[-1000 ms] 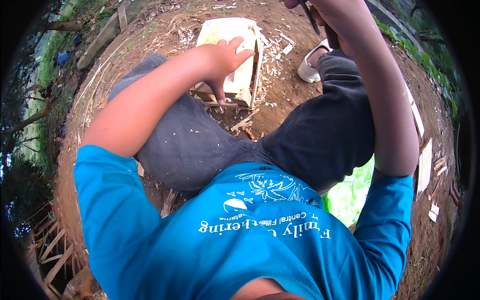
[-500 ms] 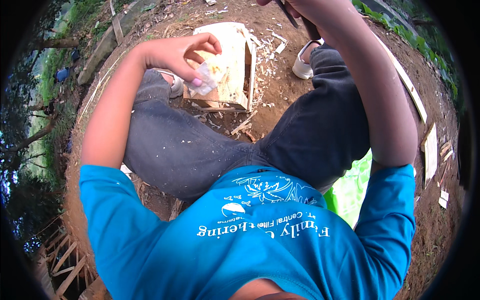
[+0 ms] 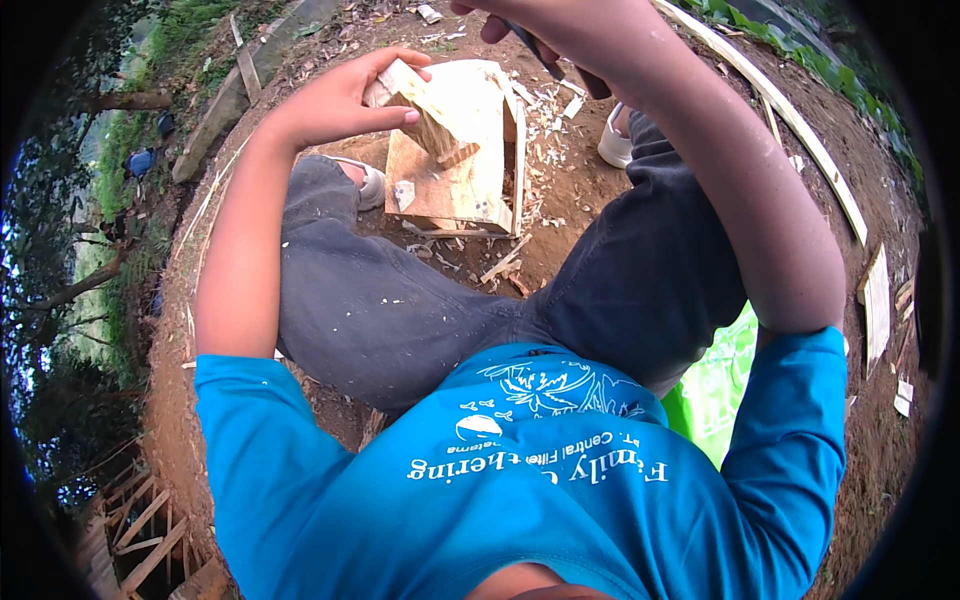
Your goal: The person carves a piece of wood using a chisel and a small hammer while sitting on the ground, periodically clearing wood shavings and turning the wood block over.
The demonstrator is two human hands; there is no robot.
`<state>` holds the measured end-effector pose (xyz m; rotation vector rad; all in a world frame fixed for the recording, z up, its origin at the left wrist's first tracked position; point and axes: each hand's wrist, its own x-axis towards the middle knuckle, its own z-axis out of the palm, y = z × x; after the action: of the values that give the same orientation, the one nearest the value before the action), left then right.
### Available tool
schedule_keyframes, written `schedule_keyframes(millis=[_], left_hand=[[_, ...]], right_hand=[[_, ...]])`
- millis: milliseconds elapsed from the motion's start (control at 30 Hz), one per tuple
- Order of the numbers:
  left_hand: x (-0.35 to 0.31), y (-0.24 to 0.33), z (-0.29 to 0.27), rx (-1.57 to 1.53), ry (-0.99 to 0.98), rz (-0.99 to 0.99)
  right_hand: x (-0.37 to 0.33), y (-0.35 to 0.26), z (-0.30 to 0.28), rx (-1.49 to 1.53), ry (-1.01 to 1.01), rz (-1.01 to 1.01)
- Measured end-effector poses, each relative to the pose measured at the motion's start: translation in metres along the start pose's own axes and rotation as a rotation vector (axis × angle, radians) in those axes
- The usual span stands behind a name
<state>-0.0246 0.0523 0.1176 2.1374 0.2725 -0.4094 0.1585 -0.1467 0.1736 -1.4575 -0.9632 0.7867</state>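
Observation:
A chunky pale wood block (image 3: 428,112), tilted and carved into angled faces, is in my left hand (image 3: 345,105). Its thumb presses one side and its fingers wrap the far side. Beneath it stands a low wooden work block (image 3: 478,150) with a light flat top; whether the two touch I cannot tell. At the top edge, to the right, my right hand (image 3: 570,35) is closed around a dark tool (image 3: 540,52), raised past the work block. Part of that hand is cut off by the frame, and the tool's kind does not show clearly.
Wood chips (image 3: 548,125) litter the brown soil around the work block. My legs flank it, with a light shoe (image 3: 616,140) at its right. A bright green bag (image 3: 715,385) lies beside my right thigh, and wood offcuts (image 3: 876,310) lie farther right.
My left hand has shifted slightly up, and the wood block in it now shows its long side. My right hand has moved left with the dark tool. The view has shifted a little.

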Motion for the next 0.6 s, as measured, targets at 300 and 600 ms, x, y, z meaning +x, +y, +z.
schedule_keyframes(millis=[300, 600], left_hand=[[0.005, -0.008, 0.002, -0.057, 0.123, 0.08], [0.019, -0.003, 0.009, 0.076, 0.194, 0.064]], right_hand=[[0.013, 0.019, 0.015, 0.174, -0.143, 0.024], [0.019, 0.033, 0.021, 0.117, -0.192, -0.019]])
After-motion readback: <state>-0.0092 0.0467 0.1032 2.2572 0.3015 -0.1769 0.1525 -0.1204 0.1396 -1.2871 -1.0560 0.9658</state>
